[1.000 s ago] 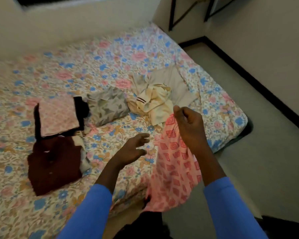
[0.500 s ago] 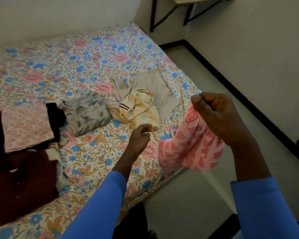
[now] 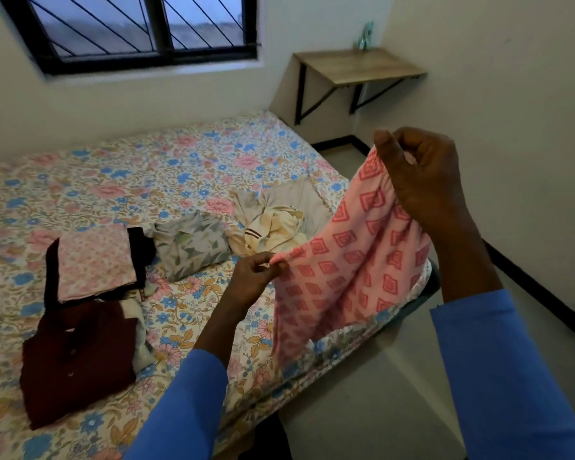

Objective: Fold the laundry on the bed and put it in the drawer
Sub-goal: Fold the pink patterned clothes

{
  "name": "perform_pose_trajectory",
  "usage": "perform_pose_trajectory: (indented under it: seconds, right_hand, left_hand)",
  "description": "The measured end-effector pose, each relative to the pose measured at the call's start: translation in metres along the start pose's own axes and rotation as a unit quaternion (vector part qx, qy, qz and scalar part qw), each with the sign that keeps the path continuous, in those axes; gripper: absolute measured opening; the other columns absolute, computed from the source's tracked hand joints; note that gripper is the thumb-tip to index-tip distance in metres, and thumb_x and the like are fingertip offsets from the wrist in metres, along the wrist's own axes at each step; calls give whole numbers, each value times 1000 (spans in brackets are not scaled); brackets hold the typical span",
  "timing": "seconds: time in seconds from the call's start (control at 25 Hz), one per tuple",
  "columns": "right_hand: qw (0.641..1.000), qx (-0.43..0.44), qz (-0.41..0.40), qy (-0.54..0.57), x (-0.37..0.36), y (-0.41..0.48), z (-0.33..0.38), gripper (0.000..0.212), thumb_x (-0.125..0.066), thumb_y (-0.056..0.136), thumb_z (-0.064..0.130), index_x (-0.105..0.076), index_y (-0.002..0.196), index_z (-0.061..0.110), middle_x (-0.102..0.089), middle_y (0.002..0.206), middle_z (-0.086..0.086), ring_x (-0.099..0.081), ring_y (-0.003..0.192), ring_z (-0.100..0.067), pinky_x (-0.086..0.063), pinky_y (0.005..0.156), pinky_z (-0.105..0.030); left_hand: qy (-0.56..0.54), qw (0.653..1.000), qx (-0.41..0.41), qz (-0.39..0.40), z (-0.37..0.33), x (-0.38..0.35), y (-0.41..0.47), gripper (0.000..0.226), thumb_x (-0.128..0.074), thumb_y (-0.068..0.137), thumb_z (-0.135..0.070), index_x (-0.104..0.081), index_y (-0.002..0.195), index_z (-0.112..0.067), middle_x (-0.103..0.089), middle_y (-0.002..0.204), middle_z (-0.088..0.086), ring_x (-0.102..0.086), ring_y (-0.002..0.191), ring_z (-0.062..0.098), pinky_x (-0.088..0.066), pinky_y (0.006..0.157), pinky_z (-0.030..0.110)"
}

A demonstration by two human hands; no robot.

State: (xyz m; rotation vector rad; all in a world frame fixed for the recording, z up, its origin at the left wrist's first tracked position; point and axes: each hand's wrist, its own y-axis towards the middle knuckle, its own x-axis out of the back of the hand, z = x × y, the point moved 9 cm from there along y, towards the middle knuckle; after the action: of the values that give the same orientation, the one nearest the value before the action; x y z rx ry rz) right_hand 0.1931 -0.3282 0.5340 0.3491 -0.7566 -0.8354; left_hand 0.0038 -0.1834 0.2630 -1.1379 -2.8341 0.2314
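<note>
A pink garment with red diamond print (image 3: 349, 260) hangs spread in the air over the bed's near right corner. My right hand (image 3: 419, 180) grips its upper edge, raised high. My left hand (image 3: 253, 277) pinches another edge lower down. On the floral bed sheet (image 3: 120, 184) lie a folded dark red piece (image 3: 77, 356), a folded pink floral piece on black cloth (image 3: 95, 260), a folded grey leaf-print piece (image 3: 190, 244) and an unfolded cream and beige heap (image 3: 279, 217). No drawer is in view.
A wall-mounted wooden shelf table (image 3: 356, 66) stands in the far right corner with a small object on it. A barred window (image 3: 136, 24) is above the bed. Bare grey floor (image 3: 379, 376) lies to the right of the bed.
My right hand has lifted the pink garment higher. My left hand, empty before, now pinches its edge and the cloth is spread between both hands. The camera has tilted up.
</note>
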Motion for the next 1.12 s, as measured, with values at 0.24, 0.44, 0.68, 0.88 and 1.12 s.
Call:
perform_pose_trajectory:
  seconds: [0.24, 0.44, 0.68, 0.88, 1.12]
  right_hand:
    - [992, -66, -101, 46, 11, -23, -3, 53, -57, 101, 57, -53, 63, 20, -47, 60, 3, -42, 58, -6, -35, 57, -29]
    - [976, -173, -121, 47, -22, -66, -21, 60, -53, 103, 56, -39, 59, 17, -34, 56, 6, -32, 52, -6, -28, 54, -33]
    - [933, -346, -103, 10, -67, -128, -111, 63, -50, 101, 62, -48, 61, 13, -50, 60, 0, -47, 58, -17, -35, 58, -34]
    - [883, -460, -85, -40, -117, -165, -276, 66, -51, 100, 63, -59, 69, 6, -62, 68, -11, -59, 67, -27, -44, 68, -39]
    - [830, -528, -21, -178, -223, -194, -521, 58, -41, 104, 62, -70, 101, 12, -70, 84, -5, -68, 74, -24, -54, 69, -36]
  left_hand:
    - [-51, 963, -119, -235, -50, 94, -68, 16, -72, 98, -21, -77, 112, -14, -76, 105, -1, -72, 95, 10, -59, 75, 27]
    - [79, 870, -245, -420, -91, 131, -141, 17, -59, 102, -22, -70, 100, -9, -64, 84, -5, -58, 75, -7, -43, 68, 14]
    - [243, 829, -284, -416, -113, 141, -139, 17, -62, 99, -26, -77, 103, -17, -73, 86, -2, -66, 76, 11, -50, 67, 26]
    - [337, 909, -61, -237, 0, 119, 43, 27, -62, 90, -48, -77, 100, -28, -73, 84, -11, -68, 80, 12, -54, 72, 33]
    - [311, 936, 146, -83, 295, 50, 246, 21, -65, 99, -38, -74, 95, -19, -72, 90, 0, -69, 97, 29, -49, 77, 37]
